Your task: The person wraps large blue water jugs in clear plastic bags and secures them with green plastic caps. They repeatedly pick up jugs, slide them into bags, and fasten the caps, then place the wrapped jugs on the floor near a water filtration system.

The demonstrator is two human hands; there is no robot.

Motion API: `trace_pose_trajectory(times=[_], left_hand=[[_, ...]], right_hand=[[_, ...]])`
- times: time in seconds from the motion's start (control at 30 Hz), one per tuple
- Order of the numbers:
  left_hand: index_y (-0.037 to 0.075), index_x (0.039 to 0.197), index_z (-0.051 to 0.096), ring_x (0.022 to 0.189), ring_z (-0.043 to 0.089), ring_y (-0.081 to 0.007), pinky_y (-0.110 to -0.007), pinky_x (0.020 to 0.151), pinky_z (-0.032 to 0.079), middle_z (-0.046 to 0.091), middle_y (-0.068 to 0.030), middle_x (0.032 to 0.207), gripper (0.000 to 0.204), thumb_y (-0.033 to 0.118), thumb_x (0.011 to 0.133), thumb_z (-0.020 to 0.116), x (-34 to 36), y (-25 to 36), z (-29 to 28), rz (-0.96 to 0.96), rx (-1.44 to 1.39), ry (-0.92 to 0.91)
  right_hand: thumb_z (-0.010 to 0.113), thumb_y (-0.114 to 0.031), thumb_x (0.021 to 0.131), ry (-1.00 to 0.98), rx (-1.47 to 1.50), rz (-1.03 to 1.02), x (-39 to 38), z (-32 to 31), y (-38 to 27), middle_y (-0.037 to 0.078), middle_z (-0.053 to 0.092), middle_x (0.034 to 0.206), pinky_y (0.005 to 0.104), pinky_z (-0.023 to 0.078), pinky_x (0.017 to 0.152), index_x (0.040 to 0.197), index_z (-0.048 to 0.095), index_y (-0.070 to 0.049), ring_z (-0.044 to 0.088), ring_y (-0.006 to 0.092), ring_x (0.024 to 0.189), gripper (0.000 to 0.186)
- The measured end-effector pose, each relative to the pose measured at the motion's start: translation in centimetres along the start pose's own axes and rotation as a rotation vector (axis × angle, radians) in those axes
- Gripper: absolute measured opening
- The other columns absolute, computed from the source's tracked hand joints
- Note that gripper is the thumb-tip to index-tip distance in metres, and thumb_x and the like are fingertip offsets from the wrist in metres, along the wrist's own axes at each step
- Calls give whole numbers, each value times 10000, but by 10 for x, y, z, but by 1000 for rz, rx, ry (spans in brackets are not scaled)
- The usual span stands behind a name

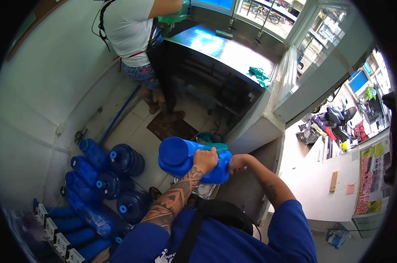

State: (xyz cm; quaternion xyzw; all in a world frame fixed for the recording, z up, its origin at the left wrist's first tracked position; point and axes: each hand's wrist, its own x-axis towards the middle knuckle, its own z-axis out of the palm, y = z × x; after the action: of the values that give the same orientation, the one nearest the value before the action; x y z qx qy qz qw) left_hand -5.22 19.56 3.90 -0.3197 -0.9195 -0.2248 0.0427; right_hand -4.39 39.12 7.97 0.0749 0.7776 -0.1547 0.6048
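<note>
A blue plastic water container [176, 151] with a wide round cap lies tilted on its side in front of my body. My left hand [206, 160] is closed on its top, where a teal handle [219, 147] shows beside the fingers. At the container's right end, my right hand [238, 163] has its fingers curled in against the blue plastic. What those fingers grip is hidden. Below the container, part of a shiny metal surface [203, 190] shows near my waist.
Several blue water bottles [126, 160] crowd the floor at left, beside blue filter housings [82, 236]. A person [128, 39] in a white shirt stands at a metal counter [207, 44], handling a green bottle [174, 16]. A brown mat [172, 128] lies on the tiles. A service window opens at right.
</note>
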Motion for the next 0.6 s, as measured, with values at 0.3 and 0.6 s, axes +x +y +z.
trace_pose_trajectory(times=[0.3, 0.6], left_hand=[[63, 810, 630, 592, 650, -343, -484, 568, 494, 656, -146, 639, 289, 306, 903, 504, -8, -14, -24, -67, -142, 8], [128, 731, 674, 706, 630, -375, -477, 613, 485, 651, -156, 755, 259, 315, 813, 515, -101, -140, -149, -385, -188, -49]], right_hand=[[740, -309, 859, 594, 754, -487, -61, 44, 72, -7, 546, 608, 239, 409, 498, 776, 601, -64, 520, 82, 536, 294], [739, -286, 868, 580, 617, -530, -14, 106, 14, -18, 565, 668, 242, 428, 567, 846, 651, -32, 504, 67, 598, 270]])
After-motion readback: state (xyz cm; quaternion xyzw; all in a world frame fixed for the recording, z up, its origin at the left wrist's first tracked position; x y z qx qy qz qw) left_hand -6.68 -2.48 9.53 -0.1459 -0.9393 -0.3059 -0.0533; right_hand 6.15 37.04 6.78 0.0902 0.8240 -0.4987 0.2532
